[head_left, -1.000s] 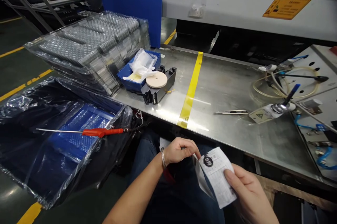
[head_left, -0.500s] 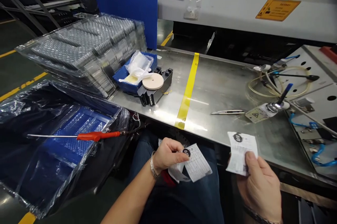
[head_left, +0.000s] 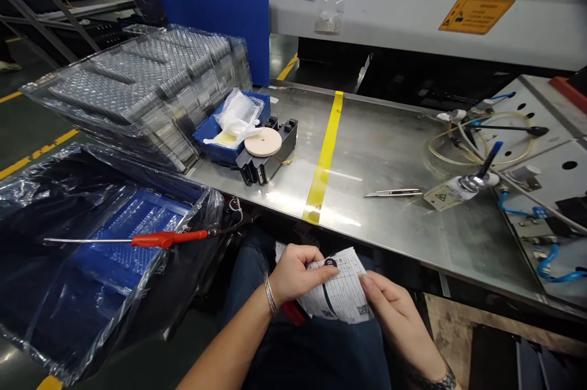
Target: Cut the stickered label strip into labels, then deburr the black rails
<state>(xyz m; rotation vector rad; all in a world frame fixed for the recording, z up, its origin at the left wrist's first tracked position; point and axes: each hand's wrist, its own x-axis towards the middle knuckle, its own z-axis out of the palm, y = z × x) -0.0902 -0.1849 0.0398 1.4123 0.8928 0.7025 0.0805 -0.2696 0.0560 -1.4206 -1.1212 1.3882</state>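
Over my lap I see a printed paper slip with a black round mark, ruled lines and a small square code. My left hand, with bangles at the wrist, is closed on its upper left, thumb on top. At the slip's right edge, my right hand pinches the paper between thumb and fingers. More white paper shows below and behind the left hand; how many slips overlap I cannot tell. A small red thing lies partly hidden under the left hand.
A metal bench runs ahead, bearing a cutter knife, a blue bin, a beige disc on black parts, and a hosed fixture at right. Leftward stand stacked clear trays and a red-handled air gun on a lined box.
My right hand has moved left from beside the bench edge, bringing its separate slip to the paper in my left hand. The left hand has kept its hold, nearly still.
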